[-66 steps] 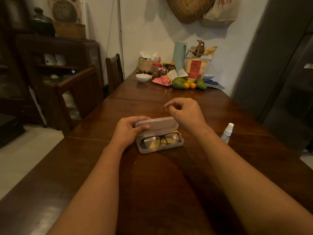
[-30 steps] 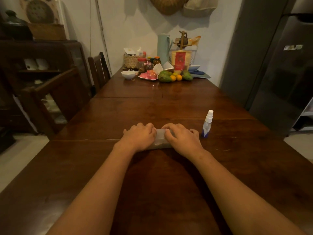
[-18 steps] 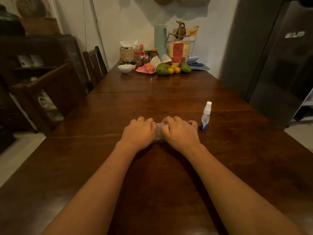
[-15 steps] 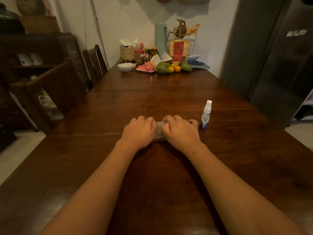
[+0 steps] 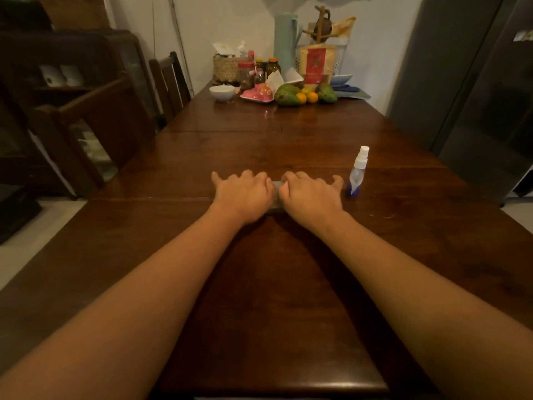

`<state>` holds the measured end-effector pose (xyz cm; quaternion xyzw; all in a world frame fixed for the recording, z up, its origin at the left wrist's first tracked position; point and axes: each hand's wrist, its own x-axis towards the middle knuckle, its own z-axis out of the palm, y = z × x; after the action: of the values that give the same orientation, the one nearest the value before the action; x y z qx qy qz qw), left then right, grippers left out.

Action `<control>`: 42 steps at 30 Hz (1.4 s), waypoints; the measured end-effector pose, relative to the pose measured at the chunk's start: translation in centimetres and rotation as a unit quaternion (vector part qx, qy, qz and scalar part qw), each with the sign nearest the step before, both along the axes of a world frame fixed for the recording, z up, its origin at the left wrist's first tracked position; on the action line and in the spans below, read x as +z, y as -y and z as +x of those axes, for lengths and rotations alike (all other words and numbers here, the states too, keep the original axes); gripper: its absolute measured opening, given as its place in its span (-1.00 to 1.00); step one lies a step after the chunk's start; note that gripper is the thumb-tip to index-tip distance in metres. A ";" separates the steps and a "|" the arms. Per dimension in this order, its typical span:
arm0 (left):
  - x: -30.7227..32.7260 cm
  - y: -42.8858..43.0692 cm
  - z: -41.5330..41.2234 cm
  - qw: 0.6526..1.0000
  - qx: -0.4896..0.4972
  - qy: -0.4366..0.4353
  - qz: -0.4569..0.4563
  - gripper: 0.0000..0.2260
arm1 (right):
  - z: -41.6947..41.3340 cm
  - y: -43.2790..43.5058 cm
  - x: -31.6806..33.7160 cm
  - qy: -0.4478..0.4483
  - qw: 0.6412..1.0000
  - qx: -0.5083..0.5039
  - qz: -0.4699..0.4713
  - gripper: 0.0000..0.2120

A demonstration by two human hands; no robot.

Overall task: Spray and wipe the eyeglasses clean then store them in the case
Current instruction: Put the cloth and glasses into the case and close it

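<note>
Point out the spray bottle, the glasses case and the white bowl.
spray bottle (image 5: 357,177): head view, clear body.
glasses case (image 5: 277,186): head view, exposed grey strip of lid.
white bowl (image 5: 221,92): head view, outer wall.

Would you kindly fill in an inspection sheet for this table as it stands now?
Surface: dark wooden table, glossy.
Job's things: grey case lies under both hands, only a sliver showing; spray bottle stands upright to its right; eyeglasses not visible.
Clutter: white bowl, mangoes, oranges and jars at the far end.
Grippers: left hand and right hand hold the case, fingers curled over it.
Cables: cords hang down the far wall.
Surroundings: chairs on the left, grey fridge on the right.
</note>
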<state>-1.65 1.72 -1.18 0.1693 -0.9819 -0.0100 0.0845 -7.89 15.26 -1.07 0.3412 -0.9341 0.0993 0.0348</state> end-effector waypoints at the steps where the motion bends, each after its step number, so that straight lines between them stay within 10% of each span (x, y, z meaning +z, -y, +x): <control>1: 0.1 -0.1 0.2 1.000 0.003 0.004 -0.010 -0.58 | 0.1 0.0 0.2 0.000 1.000 0.000 0.011 -0.62; 17: -1.4 -1.3 0.8 0.991 0.010 -0.103 0.086 -0.63 | 0.8 -1.1 -0.7 0.089 0.983 -0.024 -0.160 -0.62; 28: -1.6 1.2 2.0 0.797 -0.037 -0.196 0.570 -0.69 | -0.2 -2.2 -1.2 0.148 0.972 -0.009 -0.182 -0.66; 37: -1.2 0.7 2.9 0.845 -0.016 -0.150 0.513 -0.85 | -0.2 -2.3 -1.3 0.169 0.963 -0.006 -0.208 -0.71; 42: -1.2 1.9 3.6 0.816 -0.023 -0.156 0.556 -0.82 | -0.9 -2.6 -1.6 0.233 0.942 -0.005 -0.240 -0.84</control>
<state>1.96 -0.15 -2.34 0.1615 -0.7861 -0.5828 0.1275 -8.77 17.82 -2.68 0.2849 -0.8662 0.3974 -0.1027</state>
